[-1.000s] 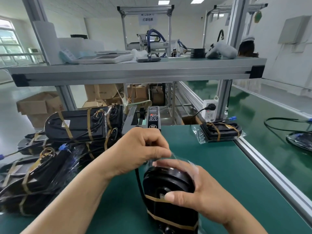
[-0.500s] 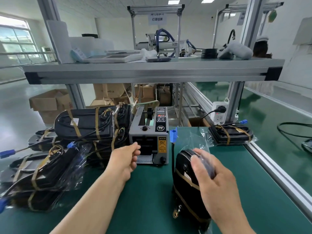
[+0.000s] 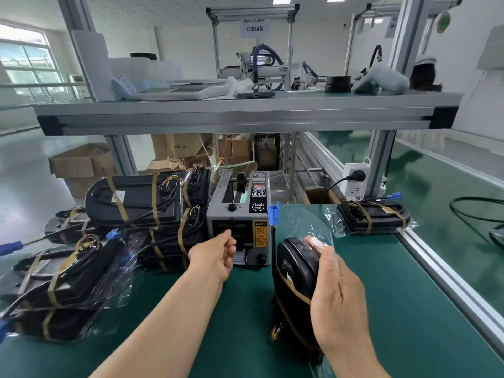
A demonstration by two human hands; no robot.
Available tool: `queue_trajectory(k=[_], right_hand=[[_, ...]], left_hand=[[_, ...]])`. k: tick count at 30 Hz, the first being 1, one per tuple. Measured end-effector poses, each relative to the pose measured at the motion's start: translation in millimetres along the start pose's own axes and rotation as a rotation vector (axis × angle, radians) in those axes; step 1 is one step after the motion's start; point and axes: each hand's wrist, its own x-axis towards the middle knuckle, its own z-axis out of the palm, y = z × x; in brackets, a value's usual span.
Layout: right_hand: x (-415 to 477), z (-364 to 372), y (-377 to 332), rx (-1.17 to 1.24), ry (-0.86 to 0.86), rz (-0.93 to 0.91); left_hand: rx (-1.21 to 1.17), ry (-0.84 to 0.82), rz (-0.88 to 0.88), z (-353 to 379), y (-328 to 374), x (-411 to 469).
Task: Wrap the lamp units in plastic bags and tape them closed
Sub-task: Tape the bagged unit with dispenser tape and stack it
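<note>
On the bench [image 3: 381,282] our right hand [image 3: 335,290] clasps the bagged lamp [image 3: 297,271] upright, pinning its plastic; our left hand [image 3: 215,257] curls at the tape dispenser [image 3: 240,214], whether pinching anything we cannot tell.

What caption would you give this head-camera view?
Left hand at the tape dispenser, right hand holding a bagged lamp upright.
</note>
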Motion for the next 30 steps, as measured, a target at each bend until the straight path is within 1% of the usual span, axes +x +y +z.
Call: queue_trajectory(k=[6,10,12,13,15,17,19,21,23,26,30], right_hand=[[-1,-1,-2,-0.013,-0.017,-0.007],[0,-2,-1,0.006,-0.034,0.018],[2,-3,-1,0.012,-0.040,0.024],[2,-4,0,0.014,-0.043,0.028],[4,-4,0,-0.001,-0.042,0.028],[3,-2,0,-0.018,-0.028,0.032],[2,0,0,-0.030,-0.014,0.028],[0,2,0,-0.042,-0.017,0.021],[-1,3,0,-0.049,-0.023,0.006],[-2,4,-1,-0.057,-0.025,-0.020],[-4,6,0,-0.072,-0.029,-0.082]], left_hand=[[-0.126,0.045,0.001,13,2,5],[-0.129,0.061,0.080,12,-1,-2],[-0.106,-0.034,0.164,5,0,-16],[-0.079,-0.123,0.204,0,3,-27],[-0.003,-0.358,0.256,-10,10,-55],[0.140,-0.563,0.288,-13,17,-84],[0.316,-0.670,0.328,-9,22,-107],[0.440,-0.686,0.367,-2,25,-119],[0.516,-0.653,0.407,4,24,-121],[0.570,-0.624,0.422,9,24,-119],[0.649,-0.636,0.405,12,27,-119]])
